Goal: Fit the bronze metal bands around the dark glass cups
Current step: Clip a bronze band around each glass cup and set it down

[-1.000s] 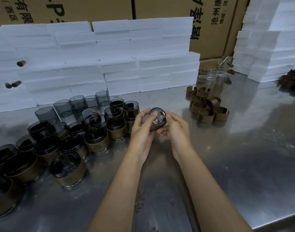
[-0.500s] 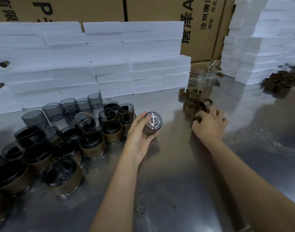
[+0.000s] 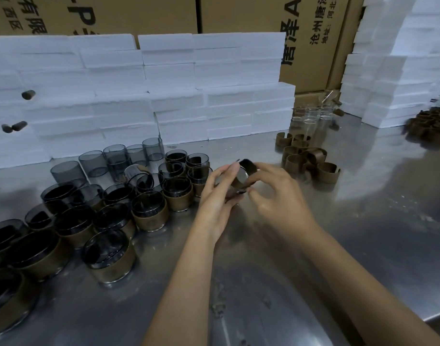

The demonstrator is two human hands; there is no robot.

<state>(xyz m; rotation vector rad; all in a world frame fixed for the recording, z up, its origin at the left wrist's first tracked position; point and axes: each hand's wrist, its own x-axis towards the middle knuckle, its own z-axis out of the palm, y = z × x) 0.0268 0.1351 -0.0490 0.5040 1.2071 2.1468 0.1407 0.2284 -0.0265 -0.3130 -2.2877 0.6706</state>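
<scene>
My left hand (image 3: 215, 199) grips a dark glass cup (image 3: 240, 176) above the steel table, its base turned toward me. My right hand (image 3: 276, 193) pinches a bronze metal band (image 3: 249, 166) against the cup's far end. Part of the cup is hidden by my fingers. Loose bronze bands (image 3: 306, 159) lie in a small pile just right of my hands. Banded dark cups (image 3: 149, 213) stand in rows to the left. Bare dark cups (image 3: 114, 161) stand behind them by the foam.
White foam blocks (image 3: 164, 96) are stacked along the back and at the right (image 3: 388, 83). Cardboard boxes (image 3: 238, 13) rise behind them. Clear glasses (image 3: 311, 118) stand at the back. Another heap of bands (image 3: 431, 124) lies far right. The table edge (image 3: 438, 313) runs at lower right.
My right hand left the pile of loose bands with one band and came back to the cup in my left hand. The camera view shifted slightly.
</scene>
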